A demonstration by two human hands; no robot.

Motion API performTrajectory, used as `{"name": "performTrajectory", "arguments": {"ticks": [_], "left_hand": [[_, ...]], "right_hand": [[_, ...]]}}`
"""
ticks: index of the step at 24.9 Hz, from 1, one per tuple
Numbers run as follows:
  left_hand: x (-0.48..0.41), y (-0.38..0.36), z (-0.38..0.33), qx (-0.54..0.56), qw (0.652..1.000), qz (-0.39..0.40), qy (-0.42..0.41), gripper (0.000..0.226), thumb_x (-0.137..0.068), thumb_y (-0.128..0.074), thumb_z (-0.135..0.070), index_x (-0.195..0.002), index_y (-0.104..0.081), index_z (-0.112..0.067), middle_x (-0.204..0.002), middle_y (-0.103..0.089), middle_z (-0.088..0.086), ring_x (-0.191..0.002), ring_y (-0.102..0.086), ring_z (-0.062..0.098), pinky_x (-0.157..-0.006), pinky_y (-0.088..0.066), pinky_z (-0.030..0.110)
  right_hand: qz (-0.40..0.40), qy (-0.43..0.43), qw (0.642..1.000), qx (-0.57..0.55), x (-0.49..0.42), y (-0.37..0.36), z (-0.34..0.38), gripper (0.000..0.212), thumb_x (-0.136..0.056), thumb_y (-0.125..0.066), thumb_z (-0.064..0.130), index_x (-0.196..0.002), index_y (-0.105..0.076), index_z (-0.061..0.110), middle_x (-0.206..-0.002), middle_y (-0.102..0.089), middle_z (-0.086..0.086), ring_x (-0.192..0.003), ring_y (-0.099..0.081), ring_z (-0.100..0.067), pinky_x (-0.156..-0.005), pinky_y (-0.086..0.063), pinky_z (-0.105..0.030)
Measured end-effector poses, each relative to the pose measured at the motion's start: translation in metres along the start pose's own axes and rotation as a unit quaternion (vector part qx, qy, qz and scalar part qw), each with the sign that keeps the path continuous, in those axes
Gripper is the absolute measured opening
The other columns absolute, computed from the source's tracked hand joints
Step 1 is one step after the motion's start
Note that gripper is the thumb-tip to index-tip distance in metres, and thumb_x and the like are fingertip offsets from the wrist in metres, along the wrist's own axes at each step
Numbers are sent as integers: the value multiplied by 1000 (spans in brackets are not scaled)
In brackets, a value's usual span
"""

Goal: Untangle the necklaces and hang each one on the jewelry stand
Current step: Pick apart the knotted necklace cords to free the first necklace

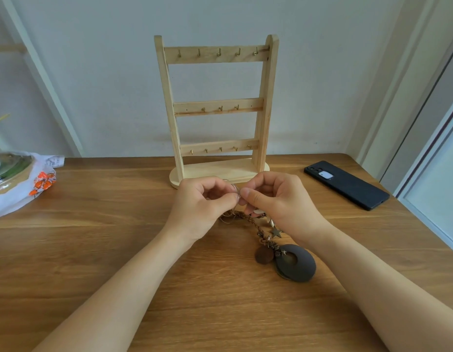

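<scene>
A wooden jewelry stand (216,107) with three hook rails stands at the back of the table; its hooks are bare. Just in front of its base, my left hand (202,207) and my right hand (276,199) both pinch thin cords of a tangled bunch of necklaces (236,196) between thumb and fingers. A braided brown cord (255,227) trails down from the tangle to a star charm (276,232), a small brown disc (264,255) and a large dark round pendant (296,262) lying on the table.
A black phone (347,184) lies at the right of the wooden table (118,250). A white plastic bag with orange print (30,184) sits at the left edge. The wall is close behind the stand.
</scene>
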State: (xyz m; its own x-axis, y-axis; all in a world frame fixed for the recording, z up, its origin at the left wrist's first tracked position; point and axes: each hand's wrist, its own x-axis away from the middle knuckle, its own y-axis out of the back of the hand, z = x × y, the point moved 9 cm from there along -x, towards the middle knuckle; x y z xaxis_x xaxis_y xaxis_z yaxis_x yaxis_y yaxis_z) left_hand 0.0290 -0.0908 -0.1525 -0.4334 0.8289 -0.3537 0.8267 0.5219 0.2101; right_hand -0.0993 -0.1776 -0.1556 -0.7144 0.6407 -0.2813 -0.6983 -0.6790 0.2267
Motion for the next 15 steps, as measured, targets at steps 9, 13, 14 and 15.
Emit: {"name": "performTrajectory", "arguments": {"ticks": [9, 13, 14, 15], "left_hand": [[-2, 3, -4, -33, 999, 9, -1, 13, -82, -74, -3, -76, -76, -14, -71, -71, 1, -67, -60, 8, -62, -49, 20], [-1, 6, -8, -75, 997, -14, -29, 10, -77, -79, -7, -72, -78, -16, -66, -71, -5, -60, -57, 3, -57, -47, 18], [0, 7, -10, -80, 996, -24, -38, 10, -76, -79, -7, -71, -77, -16, -65, -70, -6, -59, -57, 4, -56, -47, 18], [1, 7, -11, -86, 995, -29, -49, 10, -75, -80, -7, -71, -77, -16, -65, -70, -8, -59, -58, 4, -56, -47, 18]], "right_hand": [[47, 73, 992, 90, 7, -14, 22, 37, -100, -59, 7, -132, -62, 26, -104, -73, -2, -66, -74, -22, -67, -62, -35], [25, 80, 980, 181, 5, -9, 20, 23, -99, -62, 10, -116, -71, 22, -95, -72, 10, -64, -73, -12, -58, -57, -24], [13, 70, 979, 188, 4, -7, 18, 17, -98, -64, 11, -111, -71, 19, -91, -72, 9, -63, -73, -10, -56, -55, -21], [9, 64, 980, 191, 4, -6, 17, 13, -97, -66, 11, -106, -71, 17, -86, -72, 9, -62, -72, -10, -55, -53, -20]]}}
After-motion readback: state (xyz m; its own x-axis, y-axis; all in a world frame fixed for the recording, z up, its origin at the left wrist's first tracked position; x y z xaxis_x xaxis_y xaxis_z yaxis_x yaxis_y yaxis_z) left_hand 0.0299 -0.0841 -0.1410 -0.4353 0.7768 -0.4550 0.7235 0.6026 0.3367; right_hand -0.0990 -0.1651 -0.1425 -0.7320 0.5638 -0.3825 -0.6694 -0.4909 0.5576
